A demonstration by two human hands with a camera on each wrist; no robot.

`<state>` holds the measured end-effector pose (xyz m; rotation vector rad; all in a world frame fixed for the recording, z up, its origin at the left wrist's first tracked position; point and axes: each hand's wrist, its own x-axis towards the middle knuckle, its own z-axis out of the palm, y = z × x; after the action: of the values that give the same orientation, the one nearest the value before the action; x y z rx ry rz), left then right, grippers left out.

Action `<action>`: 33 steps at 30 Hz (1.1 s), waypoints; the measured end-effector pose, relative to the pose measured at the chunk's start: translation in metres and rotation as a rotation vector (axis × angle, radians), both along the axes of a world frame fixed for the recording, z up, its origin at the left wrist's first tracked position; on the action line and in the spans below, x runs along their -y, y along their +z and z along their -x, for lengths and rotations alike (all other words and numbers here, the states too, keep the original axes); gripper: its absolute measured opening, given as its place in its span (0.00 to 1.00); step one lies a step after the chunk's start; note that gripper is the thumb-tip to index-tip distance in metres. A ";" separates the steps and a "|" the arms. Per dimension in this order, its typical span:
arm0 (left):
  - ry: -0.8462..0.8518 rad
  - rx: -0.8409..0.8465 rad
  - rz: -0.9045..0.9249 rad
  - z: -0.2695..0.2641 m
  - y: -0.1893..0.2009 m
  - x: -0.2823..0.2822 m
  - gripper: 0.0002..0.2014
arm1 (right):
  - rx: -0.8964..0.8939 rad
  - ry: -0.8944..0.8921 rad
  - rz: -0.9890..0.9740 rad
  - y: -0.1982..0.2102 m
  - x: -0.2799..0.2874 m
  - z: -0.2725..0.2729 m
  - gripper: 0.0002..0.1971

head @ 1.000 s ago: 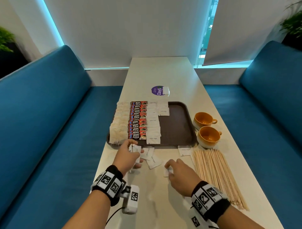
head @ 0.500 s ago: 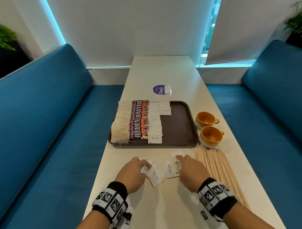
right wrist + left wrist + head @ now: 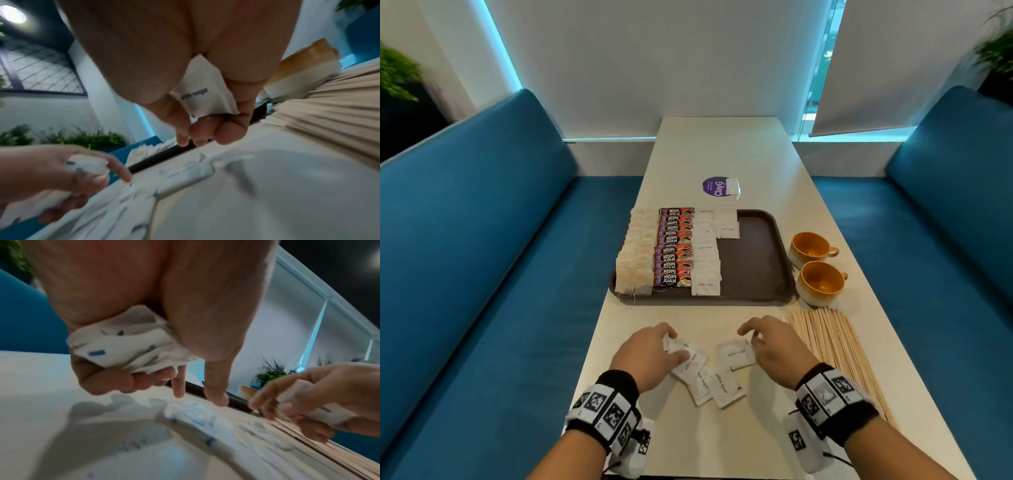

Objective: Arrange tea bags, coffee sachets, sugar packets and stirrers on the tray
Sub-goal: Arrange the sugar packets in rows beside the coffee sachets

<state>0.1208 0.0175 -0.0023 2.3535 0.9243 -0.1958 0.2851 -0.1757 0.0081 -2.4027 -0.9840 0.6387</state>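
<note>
A dark brown tray holds a column of tea bags, a column of red coffee sachets and white sugar packets. Several loose sugar packets lie on the table in front of the tray. My left hand grips a bunch of sugar packets, its index finger and thumb reaching down to the table. My right hand holds a sugar packet in its curled fingers. Wooden stirrers lie in a flat row right of that hand.
Two orange cups stand right of the tray. A purple round sticker lies beyond it on the white table. Blue benches run along both sides.
Both hands drew back toward me from the tray's front edge, gathering loose sugar packets. The right hand swept packets in from beside the stirrers, and the loose packets now lie nearer me.
</note>
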 end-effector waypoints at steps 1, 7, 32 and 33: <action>-0.024 -0.024 -0.022 -0.002 -0.002 0.006 0.20 | -0.010 0.043 0.026 -0.001 -0.003 0.004 0.19; -0.067 0.011 -0.037 -0.009 -0.009 0.021 0.18 | 0.097 0.121 0.154 -0.014 -0.007 0.022 0.22; -0.078 0.053 0.080 -0.006 0.001 -0.003 0.24 | -0.625 -0.169 -0.281 -0.009 -0.003 0.020 0.31; -0.114 -0.005 0.044 -0.009 -0.001 -0.001 0.27 | -0.581 -0.125 -0.256 -0.009 -0.004 0.022 0.29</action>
<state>0.1296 0.0182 -0.0034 2.3672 0.7811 -0.2647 0.2628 -0.1715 -0.0009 -1.8708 -0.6157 1.0176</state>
